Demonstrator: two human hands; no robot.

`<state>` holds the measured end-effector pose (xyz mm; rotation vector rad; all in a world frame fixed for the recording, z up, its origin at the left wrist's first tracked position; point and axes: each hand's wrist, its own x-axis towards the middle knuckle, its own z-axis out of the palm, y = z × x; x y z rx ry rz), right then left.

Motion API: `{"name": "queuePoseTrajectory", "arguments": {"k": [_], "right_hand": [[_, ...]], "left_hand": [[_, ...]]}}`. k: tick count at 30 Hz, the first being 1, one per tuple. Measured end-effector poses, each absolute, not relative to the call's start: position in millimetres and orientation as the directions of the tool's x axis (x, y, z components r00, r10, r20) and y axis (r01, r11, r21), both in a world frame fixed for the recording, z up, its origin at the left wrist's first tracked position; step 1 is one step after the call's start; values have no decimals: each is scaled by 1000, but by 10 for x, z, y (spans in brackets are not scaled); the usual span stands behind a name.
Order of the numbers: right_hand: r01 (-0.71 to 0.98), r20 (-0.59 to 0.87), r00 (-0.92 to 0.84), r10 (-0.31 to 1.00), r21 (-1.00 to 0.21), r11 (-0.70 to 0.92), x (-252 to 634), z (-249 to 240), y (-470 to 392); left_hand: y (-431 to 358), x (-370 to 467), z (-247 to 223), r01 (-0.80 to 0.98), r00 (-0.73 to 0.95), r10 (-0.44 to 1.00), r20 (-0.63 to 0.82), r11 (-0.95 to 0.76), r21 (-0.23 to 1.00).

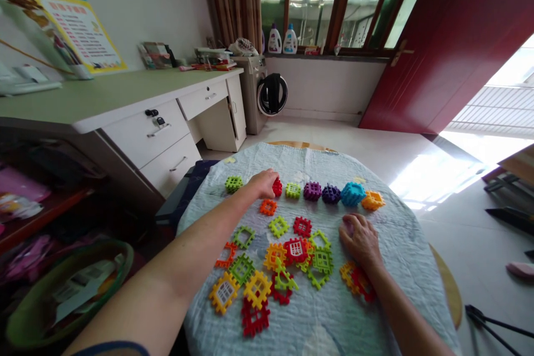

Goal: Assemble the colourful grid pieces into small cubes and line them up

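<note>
I have the left hand (262, 182) against the red stack (277, 187), which calls for light fingers; the right hand (362, 238) curls near the blue stack (352, 194). I can't tell whether either grips.

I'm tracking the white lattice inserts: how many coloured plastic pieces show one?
3 visible: a red square plastic piece near the centre, a yellow one at the near left, and a lime-green one at the back, left of the purple plastic stack. Overlaps may hide more.
</note>
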<state>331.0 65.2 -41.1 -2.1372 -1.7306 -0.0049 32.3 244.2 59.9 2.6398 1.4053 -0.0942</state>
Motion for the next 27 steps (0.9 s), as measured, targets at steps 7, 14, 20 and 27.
{"name": "queuePoseTrajectory", "arguments": {"k": [7, 14, 20, 27], "right_hand": [[941, 264, 239, 935, -301, -155, 3293, -396, 644], [937, 256, 242, 936, -311, -158, 3299, -397, 644], [934, 256, 246, 935, -322, -158, 3301, -396, 645], [931, 237, 252, 938, -324, -168, 3283, -367, 640]], "left_hand": [[2672, 436, 467, 860, 508, 836, -208, -504, 77], [2699, 405, 458, 855, 514, 812, -276, -513, 83], [2701, 422, 490, 850, 522, 802, -291, -519, 95], [2727, 423, 467, 848, 524, 800, -291, -522, 93]]}}
